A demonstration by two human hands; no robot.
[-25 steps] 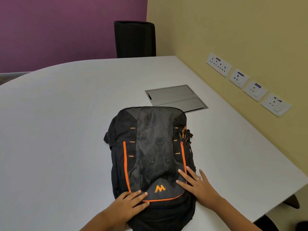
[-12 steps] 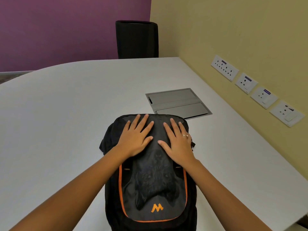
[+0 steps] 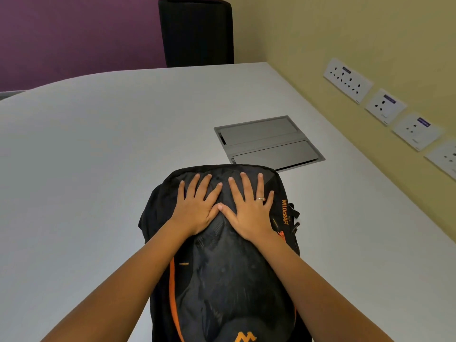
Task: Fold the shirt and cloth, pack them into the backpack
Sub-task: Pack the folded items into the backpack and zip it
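Black backpack (image 3: 222,280) under flat hands, white table (image 3: 86,169) around

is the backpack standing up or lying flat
Lying flat: the backpack rests front-up on the table, with the left hand and right hand pressed on it.

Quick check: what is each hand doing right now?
Left hand: open, flat on the backpack, holding nothing.
Right hand: open, flat on the backpack, holding nothing.
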